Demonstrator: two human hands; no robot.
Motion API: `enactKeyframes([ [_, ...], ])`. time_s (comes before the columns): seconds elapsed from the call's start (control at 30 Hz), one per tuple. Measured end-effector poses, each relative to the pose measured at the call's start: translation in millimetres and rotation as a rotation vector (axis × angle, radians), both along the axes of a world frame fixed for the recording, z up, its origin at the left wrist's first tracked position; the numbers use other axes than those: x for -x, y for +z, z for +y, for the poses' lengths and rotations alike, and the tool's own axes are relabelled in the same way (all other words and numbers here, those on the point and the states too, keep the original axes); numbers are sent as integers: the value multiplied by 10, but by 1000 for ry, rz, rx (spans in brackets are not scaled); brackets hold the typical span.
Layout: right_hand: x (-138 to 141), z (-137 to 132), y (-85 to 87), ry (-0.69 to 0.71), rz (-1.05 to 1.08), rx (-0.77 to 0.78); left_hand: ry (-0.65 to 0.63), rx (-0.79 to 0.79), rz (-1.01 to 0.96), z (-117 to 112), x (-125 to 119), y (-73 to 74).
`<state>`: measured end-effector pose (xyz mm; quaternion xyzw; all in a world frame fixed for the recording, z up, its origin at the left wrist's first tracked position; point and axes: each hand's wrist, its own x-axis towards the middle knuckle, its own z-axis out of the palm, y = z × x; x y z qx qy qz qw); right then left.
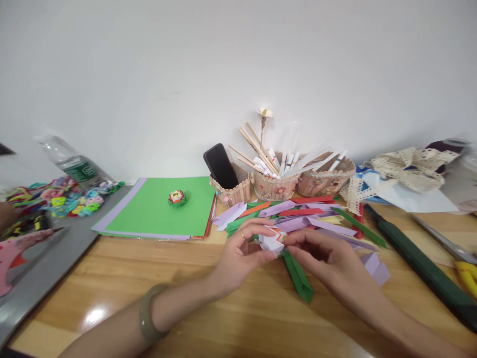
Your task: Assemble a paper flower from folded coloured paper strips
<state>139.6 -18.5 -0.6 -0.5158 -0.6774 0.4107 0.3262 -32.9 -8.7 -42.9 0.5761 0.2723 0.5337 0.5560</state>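
Between both hands is a small folded paper piece (274,242), white and pale lilac with orange zigzag edges. My left hand (246,246), with a ring on one finger, pinches it from the left. From the right, my right hand (324,251) grips its edge with thumb and fingertips closed. A folded green paper strip (298,278) lies under the hands, its upper end close to the piece. Folded lilac, red, orange, yellow and green strips (294,211) are heaped just behind. A folded lilac piece (375,268) rests right of my right hand.
A small finished paper flower (177,198) sits on green paper sheets (156,214). Craft-stick baskets (278,188) hold a phone (220,166), sticks and pens along the wall. At right are lace ribbon (410,166), a long dark green tool (421,263) and yellow-handled scissors (467,276).
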Motion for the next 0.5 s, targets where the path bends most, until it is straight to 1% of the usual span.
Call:
enactKeyframes([
  [0.1, 2, -12, -12, 3, -76, -84, 41, -6, 20, 6, 1, -10],
  [0.23, 2, -48, -50, 29, -142, -269, 113, 2, 89, 3, 9, -22],
  [0.3, 0, -51, -66, 27, -138, -296, 129, 2, 101, 0, 10, -27],
  [0.37, -1, -32, -67, 17, -100, -217, 127, -11, 105, -2, 8, -30],
  [0.43, -3, 6, -55, 17, -8, -56, 107, -30, 104, -2, 5, -32],
  [0.5, -8, 51, -38, 50, 97, 124, 81, -43, 95, -1, 5, -33],
])
